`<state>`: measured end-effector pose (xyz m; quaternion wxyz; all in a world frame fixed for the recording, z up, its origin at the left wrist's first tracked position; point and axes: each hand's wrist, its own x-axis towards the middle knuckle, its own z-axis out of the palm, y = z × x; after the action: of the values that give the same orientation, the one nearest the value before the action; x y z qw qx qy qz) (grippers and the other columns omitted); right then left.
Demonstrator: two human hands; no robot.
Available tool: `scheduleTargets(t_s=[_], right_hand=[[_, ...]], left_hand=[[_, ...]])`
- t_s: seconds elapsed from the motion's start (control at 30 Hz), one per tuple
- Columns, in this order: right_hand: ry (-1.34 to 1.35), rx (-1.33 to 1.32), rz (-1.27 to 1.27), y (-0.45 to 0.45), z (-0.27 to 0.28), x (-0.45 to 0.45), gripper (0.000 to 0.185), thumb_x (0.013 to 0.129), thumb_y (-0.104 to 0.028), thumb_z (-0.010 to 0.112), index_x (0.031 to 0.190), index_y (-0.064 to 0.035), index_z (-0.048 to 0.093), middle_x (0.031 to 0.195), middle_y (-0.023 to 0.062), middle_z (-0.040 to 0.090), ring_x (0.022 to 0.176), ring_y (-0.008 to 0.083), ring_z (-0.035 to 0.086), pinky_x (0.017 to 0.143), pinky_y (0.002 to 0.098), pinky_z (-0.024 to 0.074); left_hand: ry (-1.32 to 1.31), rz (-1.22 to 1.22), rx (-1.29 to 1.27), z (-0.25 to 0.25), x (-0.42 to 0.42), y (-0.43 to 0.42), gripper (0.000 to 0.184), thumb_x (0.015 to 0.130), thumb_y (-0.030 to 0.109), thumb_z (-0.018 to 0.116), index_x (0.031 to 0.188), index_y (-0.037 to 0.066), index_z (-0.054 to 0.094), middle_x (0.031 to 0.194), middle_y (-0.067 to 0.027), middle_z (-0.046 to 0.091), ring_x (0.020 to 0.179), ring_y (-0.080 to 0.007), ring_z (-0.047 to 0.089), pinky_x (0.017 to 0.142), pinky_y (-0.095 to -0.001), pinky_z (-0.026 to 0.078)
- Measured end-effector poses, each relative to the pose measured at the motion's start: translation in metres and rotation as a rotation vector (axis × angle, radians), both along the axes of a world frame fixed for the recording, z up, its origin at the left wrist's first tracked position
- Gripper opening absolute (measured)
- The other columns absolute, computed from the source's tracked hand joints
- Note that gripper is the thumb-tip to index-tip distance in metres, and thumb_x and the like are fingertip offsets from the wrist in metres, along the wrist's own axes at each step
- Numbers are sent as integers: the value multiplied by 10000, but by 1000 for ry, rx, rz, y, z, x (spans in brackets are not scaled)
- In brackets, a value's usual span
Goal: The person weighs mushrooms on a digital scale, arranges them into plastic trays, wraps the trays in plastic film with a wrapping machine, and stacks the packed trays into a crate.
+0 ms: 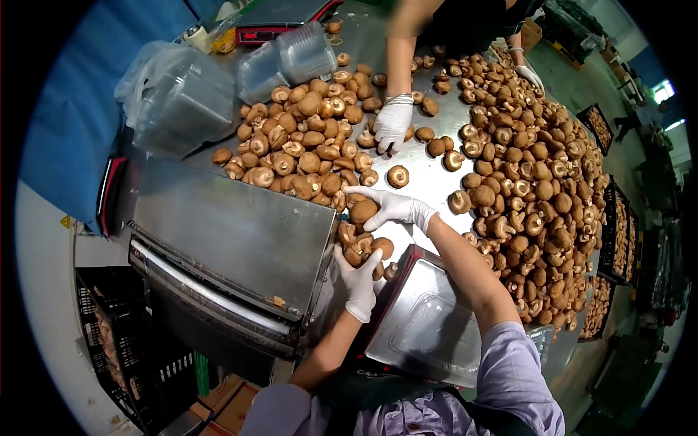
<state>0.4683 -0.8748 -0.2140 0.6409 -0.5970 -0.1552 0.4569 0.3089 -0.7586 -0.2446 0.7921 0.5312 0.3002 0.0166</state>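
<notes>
Both my hands wear white gloves. My right hand [396, 208] curls over a brown shiitake mushroom [362, 211] at the near edge of a mushroom pile [309, 138]. Just below it, my left hand [358, 285] cups a small cluster of shiitake mushrooms [356, 251], with thumb and fingers around them. Its fingertips are partly hidden by the caps. A clear plastic tray [429, 320] lies on the scale [465, 356] to the right of my left hand, under my right forearm.
Another person's gloved hand [393, 123] reaches down among loose mushrooms across the table. A large mushroom heap [531, 189] covers the right side. Stacked clear trays [185, 102] stand at upper left, behind a metal wrapping machine [233, 218]. Black crates [618, 225] sit beyond the table.
</notes>
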Motion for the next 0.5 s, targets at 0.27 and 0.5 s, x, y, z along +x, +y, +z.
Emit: scheduleTargets(t_s=[0.27, 0.5], right_hand=[[-32, -83, 89, -5, 19, -30, 757, 661, -86, 824, 1338, -179, 498, 1312, 75, 511, 1190, 182, 477, 1028, 284, 379], [-193, -190, 0, -7, 48, -59, 721, 691, -53, 795, 1335, -206, 506, 1246, 65, 565, 1111, 161, 525, 984, 285, 419]], left_hand=[[-93, -105, -412, -13, -2, 15, 541, 907, 330, 588, 1358, 161, 342, 1282, -62, 443, 1125, -215, 511, 869, -451, 512], [27, -63, -598, 1, 15, 15, 642, 922, 610, 360, 1309, 102, 432, 1275, -101, 501, 1097, -268, 552, 923, -446, 488]])
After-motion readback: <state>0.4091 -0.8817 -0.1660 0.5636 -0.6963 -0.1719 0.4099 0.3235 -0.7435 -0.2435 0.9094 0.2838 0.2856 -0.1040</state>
